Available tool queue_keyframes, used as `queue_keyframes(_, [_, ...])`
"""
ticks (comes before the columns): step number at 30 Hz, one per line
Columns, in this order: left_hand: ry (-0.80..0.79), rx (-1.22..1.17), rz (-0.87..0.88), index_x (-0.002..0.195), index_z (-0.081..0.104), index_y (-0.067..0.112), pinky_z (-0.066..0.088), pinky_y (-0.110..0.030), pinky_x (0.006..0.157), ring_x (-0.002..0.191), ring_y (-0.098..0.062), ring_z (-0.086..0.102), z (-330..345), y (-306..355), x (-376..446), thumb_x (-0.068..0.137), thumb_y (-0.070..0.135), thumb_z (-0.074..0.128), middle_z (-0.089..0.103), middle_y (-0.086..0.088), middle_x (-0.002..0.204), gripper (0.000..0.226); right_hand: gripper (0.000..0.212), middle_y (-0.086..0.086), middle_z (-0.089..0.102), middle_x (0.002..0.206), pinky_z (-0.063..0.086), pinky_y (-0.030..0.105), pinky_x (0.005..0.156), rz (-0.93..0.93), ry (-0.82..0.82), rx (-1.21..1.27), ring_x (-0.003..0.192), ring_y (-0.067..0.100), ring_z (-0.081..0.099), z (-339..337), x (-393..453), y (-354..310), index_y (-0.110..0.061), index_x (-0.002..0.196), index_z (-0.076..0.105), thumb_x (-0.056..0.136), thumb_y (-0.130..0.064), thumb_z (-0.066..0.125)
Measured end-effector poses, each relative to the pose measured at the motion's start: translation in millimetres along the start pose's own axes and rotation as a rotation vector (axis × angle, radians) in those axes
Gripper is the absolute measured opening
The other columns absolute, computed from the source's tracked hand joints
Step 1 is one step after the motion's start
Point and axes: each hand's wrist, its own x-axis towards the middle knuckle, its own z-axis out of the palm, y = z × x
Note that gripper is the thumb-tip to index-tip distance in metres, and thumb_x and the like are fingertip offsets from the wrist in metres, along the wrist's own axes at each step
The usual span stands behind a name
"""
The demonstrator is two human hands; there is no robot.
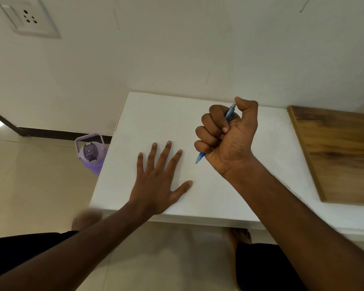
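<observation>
A blue pen [229, 113] is gripped in the fist of my right hand [227, 137], which is raised over the white table [156, 114]. The pen's top sticks out beside my thumb, and its tip [198, 159] points down toward the tabletop below my little finger. My left hand [161, 177] lies flat on the white surface with its fingers spread and straight, to the left of the fist. It holds nothing.
A purple water bottle [90, 154] stands on the tiled floor by the table's left edge. A brown wooden board [336, 152] lies on the table's right side. The wall behind carries a socket [27, 16]. My feet show under the table.
</observation>
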Motion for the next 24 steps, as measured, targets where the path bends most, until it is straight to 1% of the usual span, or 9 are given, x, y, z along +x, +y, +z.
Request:
queue_keyframes(6, [0.002, -0.003, 0.003, 0.169, 0.008, 0.037, 0.007, -0.069, 0.127, 0.165, -0.036, -0.003, 0.3, 0.7, 0.3, 0.093, 0.09, 0.022, -0.007, 0.001, 0.179, 0.094, 0.056, -0.002, 0.016, 0.05, 0.019, 0.017, 0.046, -0.004, -0.002, 0.01, 0.042, 0.01, 0.014, -1.0, -0.1, 0.2, -0.017, 0.056, 0.022, 0.099, -0.052, 0.025])
queue_keyframes(9, [0.003, -0.002, 0.001, 0.169, 0.008, 0.037, 0.008, -0.07, 0.127, 0.165, -0.036, -0.003, 0.4, -0.2, -0.2, 0.093, 0.09, 0.023, -0.007, 0.001, 0.179, 0.094, 0.059, -0.002, 0.017, 0.049, 0.021, 0.016, 0.045, -0.008, 0.002, 0.015, 0.04, 0.008, 0.018, -0.7, 0.0, 0.5, -0.02, 0.05, 0.028, 0.1, -0.05, 0.023])
queue_keyframes(11, [-0.001, 0.003, 0.0, 0.169, 0.008, 0.037, 0.008, -0.07, 0.127, 0.165, -0.036, -0.003, 0.3, 0.0, -0.1, 0.092, 0.09, 0.022, -0.008, 0.001, 0.179, 0.094, 0.061, -0.002, 0.017, 0.049, 0.021, 0.016, 0.045, -0.01, 0.009, 0.02, 0.04, 0.008, 0.017, -0.1, -0.1, 0.4, -0.02, 0.048, 0.03, 0.101, -0.051, 0.022])
queue_keyframes(13, [-0.006, 0.001, 0.0, 0.169, 0.007, 0.038, 0.008, -0.07, 0.127, 0.165, -0.035, -0.003, 0.0, 0.6, 0.4, 0.092, 0.09, 0.021, -0.008, 0.001, 0.179, 0.094, 0.061, -0.002, 0.016, 0.05, 0.02, 0.016, 0.045, -0.01, 0.017, 0.024, 0.042, 0.01, 0.014, 0.1, -0.1, 0.1, -0.02, 0.049, 0.028, 0.101, -0.052, 0.022])
queue_keyframes(17, [-0.013, 0.006, -0.005, 0.169, 0.007, 0.038, 0.008, -0.07, 0.127, 0.165, -0.035, -0.004, -0.2, 0.7, 0.8, 0.092, 0.091, 0.02, -0.008, 0.002, 0.179, 0.094, 0.059, -0.002, 0.017, 0.049, 0.021, 0.016, 0.046, -0.011, 0.011, 0.018, 0.04, 0.009, 0.016, 0.4, -0.4, 0.2, -0.02, 0.05, 0.027, 0.1, -0.05, 0.022])
queue_keyframes(19, [-0.011, 0.002, -0.002, 0.169, 0.008, 0.038, 0.008, -0.07, 0.127, 0.165, -0.036, -0.003, 0.4, 0.7, 1.2, 0.092, 0.091, 0.021, -0.008, 0.001, 0.179, 0.094, 0.057, -0.002, 0.016, 0.049, 0.02, 0.016, 0.046, -0.012, 0.01, 0.017, 0.042, 0.01, 0.014, 0.6, -0.4, 0.2, -0.019, 0.053, 0.023, 0.1, -0.051, 0.022])
queue_keyframes(22, [-0.008, -0.003, 0.001, 0.169, 0.009, 0.037, 0.009, -0.07, 0.127, 0.165, -0.036, -0.002, 1.4, 0.7, 2.0, 0.092, 0.09, 0.021, -0.007, 0.001, 0.179, 0.094, 0.059, -0.002, 0.017, 0.049, 0.02, 0.016, 0.046, -0.012, -0.003, 0.018, 0.042, 0.01, 0.014, 1.6, -0.7, -0.1, -0.02, 0.049, 0.028, 0.1, -0.05, 0.022])
queue_keyframes(24, [-0.005, -0.003, 0.001, 0.169, 0.009, 0.037, 0.009, -0.071, 0.127, 0.165, -0.036, -0.001, 1.8, 0.6, 1.9, 0.092, 0.09, 0.022, -0.006, 0.001, 0.179, 0.094, 0.058, -0.003, 0.017, 0.049, 0.019, 0.016, 0.046, -0.017, -0.001, 0.019, 0.042, 0.01, 0.014, 1.8, -0.6, -0.7, -0.02, 0.05, 0.027, 0.1, -0.051, 0.022])
